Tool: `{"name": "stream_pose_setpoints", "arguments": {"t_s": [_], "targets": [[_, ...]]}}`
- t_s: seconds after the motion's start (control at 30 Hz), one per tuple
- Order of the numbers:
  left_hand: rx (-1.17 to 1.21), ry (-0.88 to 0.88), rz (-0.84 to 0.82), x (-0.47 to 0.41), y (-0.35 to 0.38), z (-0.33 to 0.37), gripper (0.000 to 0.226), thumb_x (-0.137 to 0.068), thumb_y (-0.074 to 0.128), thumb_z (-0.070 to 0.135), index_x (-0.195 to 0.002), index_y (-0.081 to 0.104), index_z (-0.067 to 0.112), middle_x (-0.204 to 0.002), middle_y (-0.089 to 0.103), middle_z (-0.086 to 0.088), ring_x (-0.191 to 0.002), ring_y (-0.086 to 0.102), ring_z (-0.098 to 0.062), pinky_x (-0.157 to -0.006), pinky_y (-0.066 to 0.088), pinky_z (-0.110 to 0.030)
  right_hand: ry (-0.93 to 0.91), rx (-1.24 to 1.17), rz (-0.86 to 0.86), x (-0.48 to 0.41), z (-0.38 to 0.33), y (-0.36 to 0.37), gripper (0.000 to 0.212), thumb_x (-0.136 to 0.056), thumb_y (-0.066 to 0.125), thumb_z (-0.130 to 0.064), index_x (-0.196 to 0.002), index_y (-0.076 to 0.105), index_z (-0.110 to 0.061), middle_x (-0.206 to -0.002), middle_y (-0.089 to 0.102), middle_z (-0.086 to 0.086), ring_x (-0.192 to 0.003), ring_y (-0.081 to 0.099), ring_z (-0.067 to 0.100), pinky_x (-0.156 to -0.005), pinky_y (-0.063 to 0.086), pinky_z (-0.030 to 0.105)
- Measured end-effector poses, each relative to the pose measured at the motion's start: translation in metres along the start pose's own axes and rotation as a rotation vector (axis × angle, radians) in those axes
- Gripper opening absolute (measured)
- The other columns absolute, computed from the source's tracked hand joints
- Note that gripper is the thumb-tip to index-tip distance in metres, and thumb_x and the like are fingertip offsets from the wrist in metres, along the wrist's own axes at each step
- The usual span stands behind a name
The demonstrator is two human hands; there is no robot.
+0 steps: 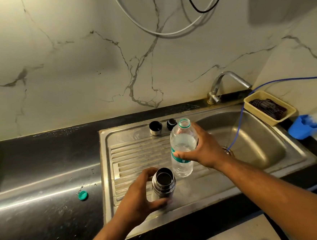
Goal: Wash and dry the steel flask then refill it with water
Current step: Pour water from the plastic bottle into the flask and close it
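Observation:
The steel flask (pixel 163 183) stands upright and uncapped on the sink's ribbed drainboard (pixel 135 155). My left hand (pixel 140 194) grips its body from the left side. My right hand (pixel 203 148) holds a clear plastic water bottle (pixel 182 148), open at the top and upright, just behind and to the right of the flask. The flask's steel cup lid (pixel 155 128) and its black stopper (pixel 171 124) sit at the back of the drainboard. The bottle's green cap (pixel 83 195) lies on the black counter to the left.
The sink basin (pixel 253 141) lies to the right, under a steel tap (pixel 226 83), with a blue hose (pixel 237 131) running into it. A cream basket (pixel 269 108) with a dark cloth and a blue scoop (pixel 304 126) sit at the far right. Water drops dot the counter.

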State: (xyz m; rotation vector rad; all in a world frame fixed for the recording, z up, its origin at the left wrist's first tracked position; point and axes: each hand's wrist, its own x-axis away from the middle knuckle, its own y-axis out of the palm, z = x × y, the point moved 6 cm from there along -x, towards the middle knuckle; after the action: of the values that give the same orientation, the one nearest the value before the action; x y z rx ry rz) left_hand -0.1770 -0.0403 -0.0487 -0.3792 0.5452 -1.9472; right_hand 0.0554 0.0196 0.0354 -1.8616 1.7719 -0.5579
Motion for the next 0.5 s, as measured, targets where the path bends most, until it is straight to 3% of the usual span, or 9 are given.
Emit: {"name": "stream_pose_setpoints", "arguments": {"t_s": [0.27,0.37,0.5], "targets": [[-0.014,-0.151,0.075,0.022,-0.016,-0.033,0.094,-0.056,0.078,0.082,-0.135,0.038,0.051,-0.134,0.053,0.031,-0.126,0.05,0.008,-0.106,0.047,-0.027,0.081,-0.171,0.023,-0.025,0.04,0.041,0.091,-0.056,0.096,-0.047,-0.133,0.048,-0.044,-0.125,0.064,-0.014,-0.113,0.064,0.009,-0.097,0.057,0.042],[-0.001,-0.198,0.135,0.033,-0.025,-0.043,0.086,-0.059,0.075,0.084,-0.13,0.046,0.047,-0.128,0.06,0.029,-0.121,0.054,0.009,-0.101,0.048,-0.024,0.063,-0.191,0.037,-0.026,0.043,0.048,0.087,-0.065,0.097,-0.032,-0.128,0.043,-0.057,-0.125,0.062,-0.017,-0.114,0.062,0.006,-0.099,0.056,0.036],[-0.014,-0.299,0.215,0.046,-0.037,-0.054,0.066,-0.069,0.063,0.085,-0.12,0.054,0.045,-0.118,0.063,0.028,-0.113,0.058,0.008,-0.096,0.05,-0.023,0.038,-0.185,0.023,-0.025,0.042,0.054,0.086,-0.064,0.097,-0.035,-0.116,0.04,-0.072,-0.124,0.061,-0.02,-0.115,0.061,0.005,-0.1,0.054,0.034]]}}
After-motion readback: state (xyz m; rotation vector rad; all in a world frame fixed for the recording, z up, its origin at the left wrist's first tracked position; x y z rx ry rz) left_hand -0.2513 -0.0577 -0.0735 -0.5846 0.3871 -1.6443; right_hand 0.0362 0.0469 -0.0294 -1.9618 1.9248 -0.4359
